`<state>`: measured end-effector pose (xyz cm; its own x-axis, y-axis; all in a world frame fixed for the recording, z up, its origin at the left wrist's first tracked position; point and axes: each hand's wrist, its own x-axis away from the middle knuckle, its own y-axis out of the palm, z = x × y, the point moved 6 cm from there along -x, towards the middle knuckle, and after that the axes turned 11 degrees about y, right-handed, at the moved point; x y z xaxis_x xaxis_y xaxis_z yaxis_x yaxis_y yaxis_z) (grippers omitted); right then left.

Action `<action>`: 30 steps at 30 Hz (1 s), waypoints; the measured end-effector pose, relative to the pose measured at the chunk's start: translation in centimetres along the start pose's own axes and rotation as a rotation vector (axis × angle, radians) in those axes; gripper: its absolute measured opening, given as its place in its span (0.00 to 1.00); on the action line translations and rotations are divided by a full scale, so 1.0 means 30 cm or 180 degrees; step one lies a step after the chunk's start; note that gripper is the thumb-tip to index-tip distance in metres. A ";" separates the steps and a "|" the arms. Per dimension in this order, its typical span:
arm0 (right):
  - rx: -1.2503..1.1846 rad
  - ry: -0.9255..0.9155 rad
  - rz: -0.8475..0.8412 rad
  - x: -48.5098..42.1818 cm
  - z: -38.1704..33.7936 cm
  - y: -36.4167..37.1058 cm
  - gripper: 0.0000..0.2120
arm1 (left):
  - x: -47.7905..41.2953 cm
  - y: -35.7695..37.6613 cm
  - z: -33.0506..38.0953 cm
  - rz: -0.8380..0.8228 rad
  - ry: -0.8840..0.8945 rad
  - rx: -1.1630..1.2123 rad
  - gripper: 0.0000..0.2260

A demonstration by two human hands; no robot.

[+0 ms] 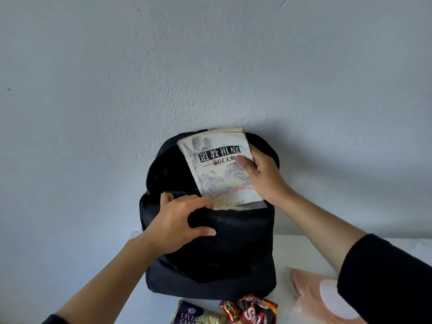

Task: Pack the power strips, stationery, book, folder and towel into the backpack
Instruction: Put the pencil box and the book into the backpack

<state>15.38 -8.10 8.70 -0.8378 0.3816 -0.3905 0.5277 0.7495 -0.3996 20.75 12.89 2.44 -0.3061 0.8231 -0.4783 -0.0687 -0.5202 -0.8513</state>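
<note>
The backpack (222,253) is black. The book (210,174) has a cream cover with a black title band, white characters and a faded picture in grey, green and red. The wall (210,66) is pale blue-grey, the table (304,247) white.

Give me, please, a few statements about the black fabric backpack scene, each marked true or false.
1. The right hand holds the worn pale paperback book. True.
2. The book is wholly inside the black fabric backpack. False: most of it sticks out of the open top.
3. The left hand grips the backpack's front opening edge. True.
4. The pink item in a clear plastic bag is in the backpack. False: it lies on the white table, right of the backpack.
</note>
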 end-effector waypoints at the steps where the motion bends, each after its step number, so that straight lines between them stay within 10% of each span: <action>1: 0.0027 -0.0019 -0.0012 0.000 0.002 -0.005 0.14 | -0.001 -0.001 0.002 -0.0008 0.0007 0.0004 0.24; 19: -0.1215 0.0604 -0.0436 0.029 0.099 -0.019 0.20 | 0.014 -0.027 0.004 0.0016 -0.0032 0.0218 0.26; 26: -0.0383 0.0786 -0.0577 0.051 0.129 -0.076 0.21 | -0.005 -0.033 0.006 0.0014 0.0100 0.0239 0.24; 30: -0.1300 0.0930 -0.0414 0.085 0.139 -0.018 0.24 | -0.047 -0.097 -0.009 0.0847 -0.0519 0.1177 0.30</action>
<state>13.55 -9.79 4.48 -0.9278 0.3626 -0.0879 0.3677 0.9286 -0.0504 21.63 13.31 5.54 -0.5018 0.6194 -0.6038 -0.2918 -0.7783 -0.5560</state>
